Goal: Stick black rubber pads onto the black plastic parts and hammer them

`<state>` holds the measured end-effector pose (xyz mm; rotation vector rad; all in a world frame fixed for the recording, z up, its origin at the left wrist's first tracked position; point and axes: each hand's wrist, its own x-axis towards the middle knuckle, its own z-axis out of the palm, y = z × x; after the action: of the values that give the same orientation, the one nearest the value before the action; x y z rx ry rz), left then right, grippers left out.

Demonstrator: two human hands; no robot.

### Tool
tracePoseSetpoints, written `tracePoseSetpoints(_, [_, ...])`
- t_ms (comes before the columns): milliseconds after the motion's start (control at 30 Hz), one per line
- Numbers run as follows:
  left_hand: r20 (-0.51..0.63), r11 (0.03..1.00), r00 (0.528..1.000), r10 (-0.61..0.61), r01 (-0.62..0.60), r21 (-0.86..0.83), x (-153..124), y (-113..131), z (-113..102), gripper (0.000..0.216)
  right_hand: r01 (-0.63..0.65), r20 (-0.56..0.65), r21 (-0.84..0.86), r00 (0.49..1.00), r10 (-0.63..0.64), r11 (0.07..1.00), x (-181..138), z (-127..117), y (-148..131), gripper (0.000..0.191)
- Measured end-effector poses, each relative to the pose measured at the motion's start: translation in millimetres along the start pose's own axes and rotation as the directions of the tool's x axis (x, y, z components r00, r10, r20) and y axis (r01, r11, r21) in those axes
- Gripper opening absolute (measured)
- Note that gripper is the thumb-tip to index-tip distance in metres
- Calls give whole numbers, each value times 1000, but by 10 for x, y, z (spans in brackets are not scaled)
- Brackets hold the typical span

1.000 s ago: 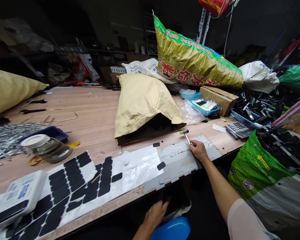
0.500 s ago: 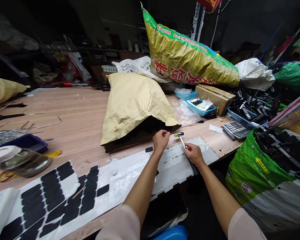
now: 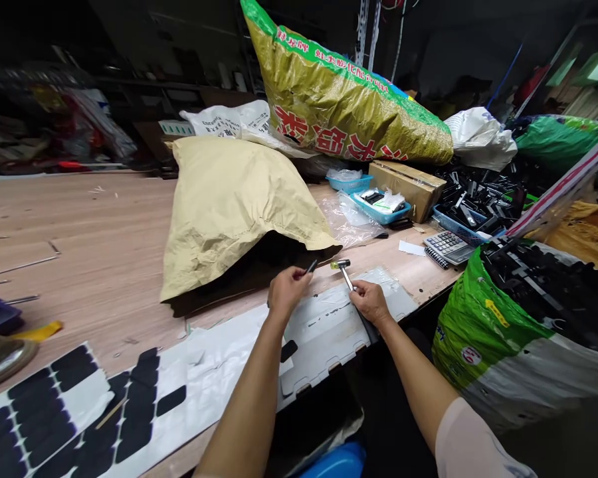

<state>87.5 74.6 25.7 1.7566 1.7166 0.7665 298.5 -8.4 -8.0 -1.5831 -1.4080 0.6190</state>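
Note:
My right hand [image 3: 369, 302] is closed around a small hammer [image 3: 347, 275]. Its head, yellowish at one end and dark at the other, points away from me, and the dark grip shows below my palm. To the left of it, my left hand [image 3: 288, 293] pinches a small black piece [image 3: 311, 267] that pokes out past the fingertips. What kind of piece it is I cannot make out. Both hands are above a white board [image 3: 329, 332] along the table edge. Just behind my left hand lies a big tan paper sack [image 3: 239, 192], its dark mouth facing me.
Sheets of black pads [image 3: 44, 405] lie at front left. A calculator [image 3: 448, 245], blue baskets [image 3: 381, 209] and a cardboard box [image 3: 406, 189] stand at right. A green bag of black parts [image 3: 478, 325] is beside the table. Metal rods [image 3: 24, 265] lie far left.
The view has swung left-to-right, so things sit further left. A black piece now shows in my left fingers. My right hand keeps its hold on the hammer.

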Motion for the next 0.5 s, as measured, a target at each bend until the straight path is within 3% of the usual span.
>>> tracePoseSetpoints(100, [21,986,988,154,-155,56,-455,-261,-121,19,23,-2,-21,1000,-23,1000,-1,-4,16,30])
tracePoseSetpoints(200, [34,975,985,168,-171,142,-729,-432,-112,15,24,-4,-9,1000,-24,1000,4,-14,38,32])
tracePoseSetpoints(367, [39,927,961,273,-273,257,-775,-436,-34,26,0,23,81,1000,-2,997,-30,-32,19,39])
tracePoseSetpoints(500, [24,934,966,257,-255,249,-750,-438,-22,22,-30,35,159,999,25,987,-207,-45,-65,42])
